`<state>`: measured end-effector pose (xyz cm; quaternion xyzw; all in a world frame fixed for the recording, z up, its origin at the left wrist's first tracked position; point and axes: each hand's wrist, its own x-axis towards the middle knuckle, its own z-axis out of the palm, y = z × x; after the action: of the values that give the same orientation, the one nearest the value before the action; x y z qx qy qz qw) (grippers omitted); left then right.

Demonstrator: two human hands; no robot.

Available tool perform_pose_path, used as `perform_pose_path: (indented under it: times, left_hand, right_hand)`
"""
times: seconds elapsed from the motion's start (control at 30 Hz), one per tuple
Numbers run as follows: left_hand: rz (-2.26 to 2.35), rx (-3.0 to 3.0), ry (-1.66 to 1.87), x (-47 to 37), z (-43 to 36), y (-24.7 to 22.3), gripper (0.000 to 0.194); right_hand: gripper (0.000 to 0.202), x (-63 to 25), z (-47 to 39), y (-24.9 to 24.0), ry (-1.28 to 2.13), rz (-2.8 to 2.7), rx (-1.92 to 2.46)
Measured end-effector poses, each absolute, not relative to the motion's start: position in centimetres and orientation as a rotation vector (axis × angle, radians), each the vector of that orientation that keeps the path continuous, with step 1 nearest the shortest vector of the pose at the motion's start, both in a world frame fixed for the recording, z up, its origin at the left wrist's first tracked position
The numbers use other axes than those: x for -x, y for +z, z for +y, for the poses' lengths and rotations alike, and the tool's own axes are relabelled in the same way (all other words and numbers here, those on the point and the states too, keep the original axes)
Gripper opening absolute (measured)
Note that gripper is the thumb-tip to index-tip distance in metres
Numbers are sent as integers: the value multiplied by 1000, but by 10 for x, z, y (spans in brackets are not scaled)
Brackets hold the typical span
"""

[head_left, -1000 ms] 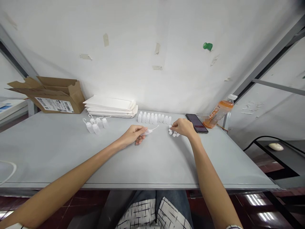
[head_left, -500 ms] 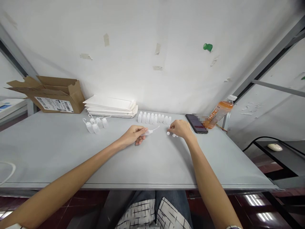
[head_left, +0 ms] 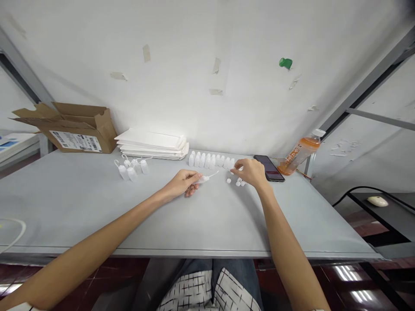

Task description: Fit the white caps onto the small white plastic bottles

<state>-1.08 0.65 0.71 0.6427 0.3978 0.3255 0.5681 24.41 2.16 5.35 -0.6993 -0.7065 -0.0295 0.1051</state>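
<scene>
My left hand is closed round a small translucent squeeze bottle. The bottle lies tilted, and its long thin white tip points right. At the right, my right hand pinches a small white cap, mostly covered by the fingertips. Just below that hand, several loose white caps lie on the table, with one cap a little apart to the left. Behind my hands stands a row of small white capped bottles. Farther left is a group of similar bottles, some with thin bent tips.
An open cardboard box and a stack of white folded card sit along the wall at the left. A phone lies right of my right hand, beside a leaning bottle of orange drink. The grey table ends near my lap.
My right hand has lifted slightly up from the loose caps with a cap between its fingers, uncovering more of them. My left hand keeps its hold on the squeeze bottle.
</scene>
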Motion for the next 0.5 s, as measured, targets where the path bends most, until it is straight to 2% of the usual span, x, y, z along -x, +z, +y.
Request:
perform_pose_path:
  times: [0.33,0.5]
  left_hand:
    - [939,-1518,760,11,6,8,46]
    - [937,-1509,753,11,6,7,46]
  right_hand:
    - [16,-247,24,50,38,-2192,2042]
    - [24,-243,27,44,24,-2271,2142]
